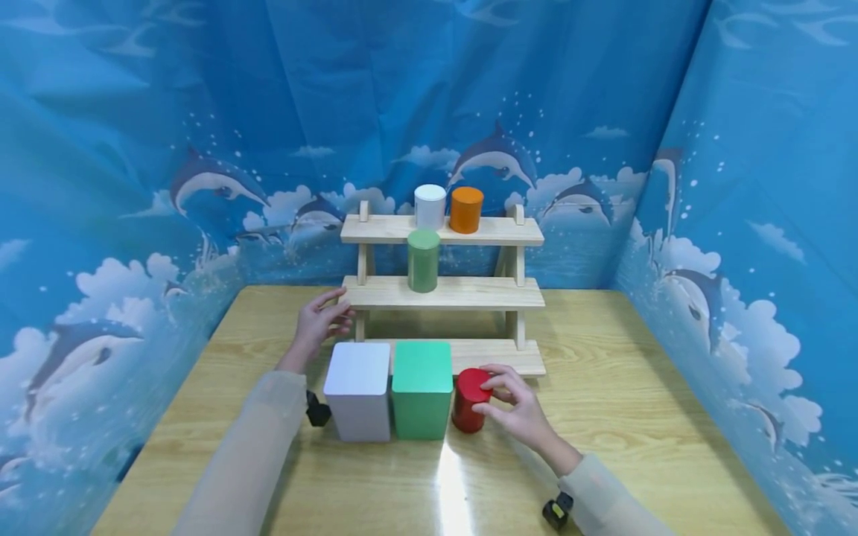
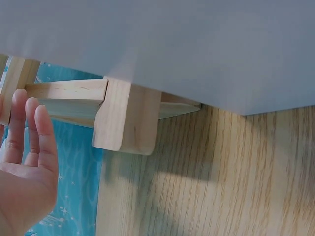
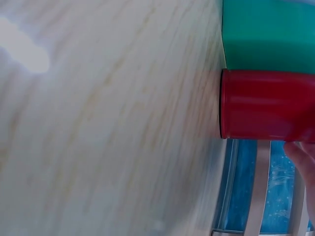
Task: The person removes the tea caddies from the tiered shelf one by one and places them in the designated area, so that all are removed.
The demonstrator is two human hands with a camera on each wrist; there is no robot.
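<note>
A red lidded canister stands upright at the front of the table, right beside a green box. My right hand grips it from the right, thumb on the near side and fingers round the upper rim. In the right wrist view the red canister lies against the green box, with fingertips at its side. My left hand holds nothing; its loosely extended fingers are at the left end of the wooden shelf rack's middle tier. The left wrist view shows those fingers near the rack's wood.
A white box stands left of the green one, before the rack's bottom tier. A green canister is on the middle tier; a white canister and an orange canister stand on top. Dolphin-print cloth surrounds the table.
</note>
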